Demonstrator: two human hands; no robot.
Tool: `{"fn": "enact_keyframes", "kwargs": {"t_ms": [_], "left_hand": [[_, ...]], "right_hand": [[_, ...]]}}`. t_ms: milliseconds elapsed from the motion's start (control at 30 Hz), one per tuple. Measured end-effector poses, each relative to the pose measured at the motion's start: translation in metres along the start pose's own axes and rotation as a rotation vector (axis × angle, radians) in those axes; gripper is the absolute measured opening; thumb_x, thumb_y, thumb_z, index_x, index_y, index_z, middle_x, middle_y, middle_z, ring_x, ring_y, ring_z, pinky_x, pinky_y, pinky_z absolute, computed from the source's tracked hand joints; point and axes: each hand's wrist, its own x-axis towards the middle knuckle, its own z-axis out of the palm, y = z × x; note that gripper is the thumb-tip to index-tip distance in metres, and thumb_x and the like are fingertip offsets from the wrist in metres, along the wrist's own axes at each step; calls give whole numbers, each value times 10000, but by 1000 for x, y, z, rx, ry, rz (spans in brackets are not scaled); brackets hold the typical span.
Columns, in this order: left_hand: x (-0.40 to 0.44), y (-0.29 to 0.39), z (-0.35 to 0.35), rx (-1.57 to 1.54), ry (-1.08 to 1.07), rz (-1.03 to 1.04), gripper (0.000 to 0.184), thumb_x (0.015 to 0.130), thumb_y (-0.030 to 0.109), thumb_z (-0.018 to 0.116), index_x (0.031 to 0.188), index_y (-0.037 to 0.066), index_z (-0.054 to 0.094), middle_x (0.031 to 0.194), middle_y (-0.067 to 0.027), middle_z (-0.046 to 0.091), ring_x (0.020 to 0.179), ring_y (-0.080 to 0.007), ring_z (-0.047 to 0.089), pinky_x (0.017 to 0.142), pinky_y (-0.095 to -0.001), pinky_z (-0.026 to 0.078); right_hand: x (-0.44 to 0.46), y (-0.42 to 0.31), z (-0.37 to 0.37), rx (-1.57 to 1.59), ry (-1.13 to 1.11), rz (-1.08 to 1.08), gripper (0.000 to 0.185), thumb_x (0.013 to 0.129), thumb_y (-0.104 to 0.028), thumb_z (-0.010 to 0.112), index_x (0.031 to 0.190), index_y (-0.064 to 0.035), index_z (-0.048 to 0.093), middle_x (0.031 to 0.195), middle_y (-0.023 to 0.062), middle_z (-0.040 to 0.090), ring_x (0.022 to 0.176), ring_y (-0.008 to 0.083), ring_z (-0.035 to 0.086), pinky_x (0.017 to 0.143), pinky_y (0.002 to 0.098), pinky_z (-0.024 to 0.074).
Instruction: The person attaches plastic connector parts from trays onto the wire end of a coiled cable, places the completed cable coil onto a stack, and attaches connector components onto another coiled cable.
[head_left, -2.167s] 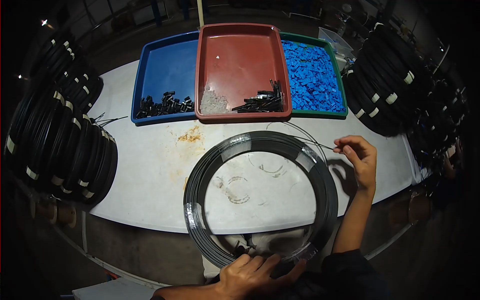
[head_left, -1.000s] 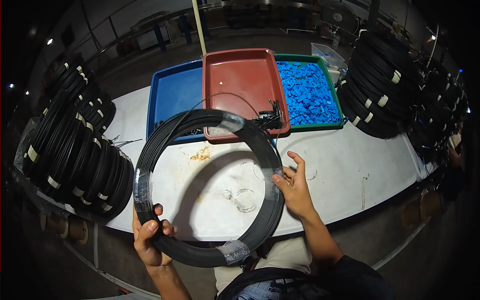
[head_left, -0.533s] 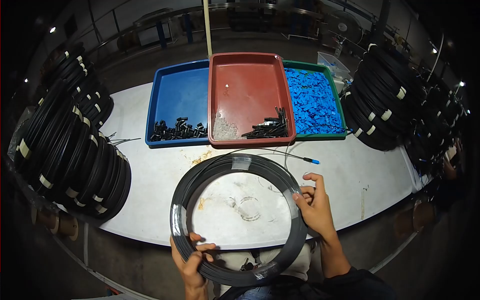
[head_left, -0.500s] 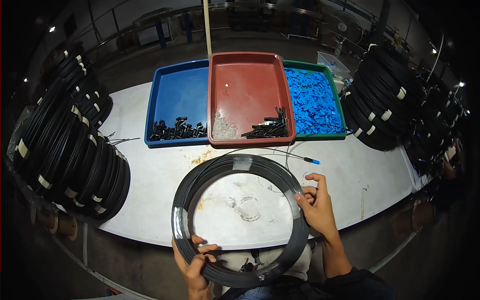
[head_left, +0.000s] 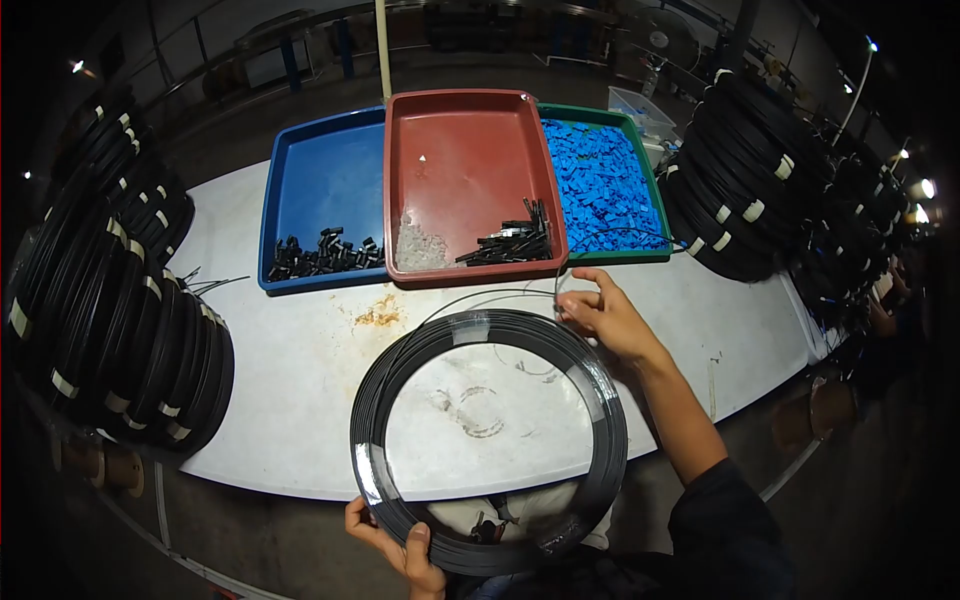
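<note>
A large coil of black cable [head_left: 608, 450], bound with strips of clear tape, rests partly on the white table and overhangs its front edge. My left hand [head_left: 400, 548] grips the coil's lower left side, with the thumb on top. At its upper right, my right hand [head_left: 607, 318] pinches the loose cable [head_left: 500, 293] that arcs away from the coil. The tip of that cable is hidden by my right hand's fingers.
Behind the coil stand a blue tray [head_left: 325, 160] with black pieces, a red tray [head_left: 465, 150] with clear and black pieces, and a green tray [head_left: 655, 205] full of blue pieces. Stacked black coils flank the white table [head_left: 290, 400] at left [head_left: 130, 330] and right [head_left: 745, 180].
My right hand has left the coil's right side, moved up and left, and taken hold of the loose cable. The blue connector on its end no longer shows. My left hand still holds the coil.
</note>
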Motion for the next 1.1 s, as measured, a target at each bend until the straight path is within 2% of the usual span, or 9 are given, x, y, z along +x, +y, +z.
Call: {"fn": "enact_keyframes", "kwargs": {"t_ms": [67,300,433,633,767,833,900,967,1100], "left_hand": [[8,-2,-4,93,-56,88,785,700,223,647,1359,-56,324,1292,-166,336,1196,-282,360,1090,-441,247],[41,17,-14,423,-86,491,727,798,279,678,1376,-23,358,1383,-162,337,1205,-252,365,1061,-405,277],[86,55,-4,521,-145,644,650,782,236,725,1325,22,439,1347,-197,433,1180,-285,441,979,-407,336],[138,122,55,565,-507,1035,507,758,77,772,1228,26,587,1235,-204,589,1089,-324,595,925,-413,454],[155,138,101,844,-474,1692,306,829,104,693,1130,158,684,1294,-80,635,1199,-254,623,994,-393,465],[157,137,120,857,-575,1871,292,866,117,676,1141,212,694,1317,-54,640,1249,-237,607,1047,-384,444],[167,127,138,977,-571,2026,325,875,150,630,1185,233,683,1362,-22,628,1293,-172,584,1092,-383,419],[177,119,141,1187,-630,1763,425,867,206,692,1289,224,642,1376,-64,612,1333,-205,550,1152,-415,358],[229,108,128,1213,-757,1376,665,786,294,795,1395,140,576,1408,-161,546,1363,-291,493,1158,-468,342]], "right_hand": [[12,-11,14,167,-27,43,503,1024,-124,604,1422,-19,314,1045,160,686,838,160,676,738,266,554],[23,4,25,481,157,-273,259,1076,-130,495,1258,-71,321,995,177,672,703,152,634,608,256,501],[22,-11,30,320,177,-627,260,1116,-251,439,1267,-63,342,959,166,686,682,121,616,584,226,463],[40,-44,53,39,-34,-681,378,1119,-308,428,1229,25,568,1004,112,695,628,48,537,578,186,425],[46,-61,80,-508,-144,-675,237,1061,-178,526,1063,15,664,795,131,712,630,206,659,609,352,503],[58,-49,87,-669,-244,-756,193,1015,-147,556,1020,23,648,795,231,686,744,418,686,682,428,541],[65,-41,94,-687,-280,-828,197,1010,-164,571,988,15,650,770,234,669,710,430,663,651,457,520],[64,-40,97,-714,-277,-941,146,959,-122,603,938,15,651,755,235,659,692,421,660,637,471,514],[68,-44,87,-703,-328,-596,131,883,-36,620,980,20,687,803,228,688,739,398,687,696,433,545]]}}
